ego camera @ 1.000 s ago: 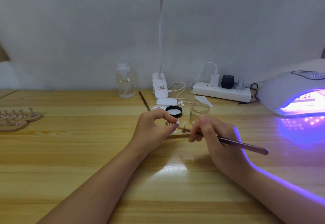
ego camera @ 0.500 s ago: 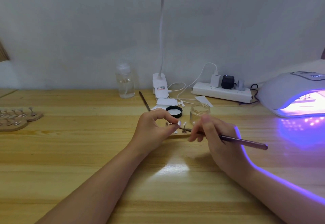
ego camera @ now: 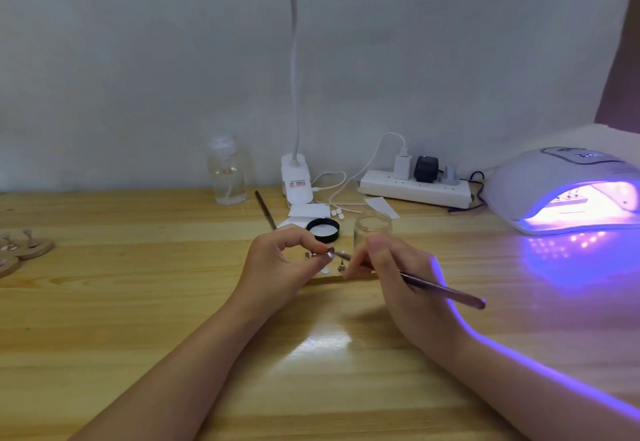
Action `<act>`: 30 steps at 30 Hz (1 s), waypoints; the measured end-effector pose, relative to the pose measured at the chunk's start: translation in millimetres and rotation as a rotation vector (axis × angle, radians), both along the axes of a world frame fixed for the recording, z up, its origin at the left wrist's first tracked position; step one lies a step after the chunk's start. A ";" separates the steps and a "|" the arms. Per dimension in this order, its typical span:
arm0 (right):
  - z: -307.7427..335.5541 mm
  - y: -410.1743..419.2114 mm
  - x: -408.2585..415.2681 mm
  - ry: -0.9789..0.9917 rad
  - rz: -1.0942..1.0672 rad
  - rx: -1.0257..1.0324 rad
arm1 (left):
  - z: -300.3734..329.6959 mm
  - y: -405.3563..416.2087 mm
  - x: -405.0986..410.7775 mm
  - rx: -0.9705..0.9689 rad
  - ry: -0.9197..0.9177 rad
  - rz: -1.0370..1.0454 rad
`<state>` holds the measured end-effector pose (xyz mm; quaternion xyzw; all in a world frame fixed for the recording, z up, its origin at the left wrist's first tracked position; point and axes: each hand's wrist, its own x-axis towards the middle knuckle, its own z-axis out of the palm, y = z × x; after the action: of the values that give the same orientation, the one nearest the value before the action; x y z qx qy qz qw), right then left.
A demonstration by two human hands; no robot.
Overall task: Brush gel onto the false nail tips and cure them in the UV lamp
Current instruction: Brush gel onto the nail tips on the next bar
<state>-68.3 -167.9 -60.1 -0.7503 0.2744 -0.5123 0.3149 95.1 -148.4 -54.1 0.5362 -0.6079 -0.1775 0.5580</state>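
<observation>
My left hand pinches a small nail tip holder between thumb and forefinger, just above a wooden stand at the table's middle. My right hand grips a thin purple-brown gel brush like a pen, its bristle end touching the pinched tip. Another holder with a tip stands upright on the wooden stand, between the hands. An open glass gel jar sits just behind my right hand, its black lid lying beside it. The white UV lamp glows violet at the far right.
Round wooden stands with tip holders lie at the left edge. At the back stand a clear bottle, a desk lamp base with cable, a power strip, a second brush and small paper pieces.
The brush tip has shifted slightly left onto the tip pinched in my left hand. The view has tilted down a little; both hands stay in place.
</observation>
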 end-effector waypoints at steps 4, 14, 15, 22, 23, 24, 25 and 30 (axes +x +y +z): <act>-0.4 1.1 -0.2 -0.070 -0.001 -0.028 | 0.7 0.9 -1.5 0.012 0.010 -0.006; 1.6 -1.0 -0.4 -0.065 0.024 0.017 | 0.0 -1.3 -0.5 -0.007 -0.026 0.005; 1.4 -1.3 0.3 -0.057 0.039 0.035 | 0.0 -1.3 -0.4 -0.007 -0.025 0.003; 0.9 -0.7 -0.4 -0.068 0.030 0.021 | 0.9 0.4 -0.8 -0.007 -0.019 -0.009; 0.5 -1.2 -0.1 -0.057 0.038 0.032 | 1.0 0.3 -0.7 -0.006 -0.021 -0.010; 0.3 -0.8 0.6 -0.072 0.054 0.058 | 1.0 0.4 -0.8 -0.005 -0.020 -0.012; 0.1 -0.2 1.2 -0.092 0.064 0.075 | 1.0 0.4 -0.8 -0.005 -0.020 -0.013; -0.6 -1.9 -0.2 -0.049 0.021 0.018 | 1.4 0.3 -1.2 -0.015 -0.021 -0.008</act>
<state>-68.5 -169.8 -60.7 -0.7375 0.2631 -0.5249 0.3337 93.9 -148.1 -52.7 0.5315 -0.6171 -0.1696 0.5549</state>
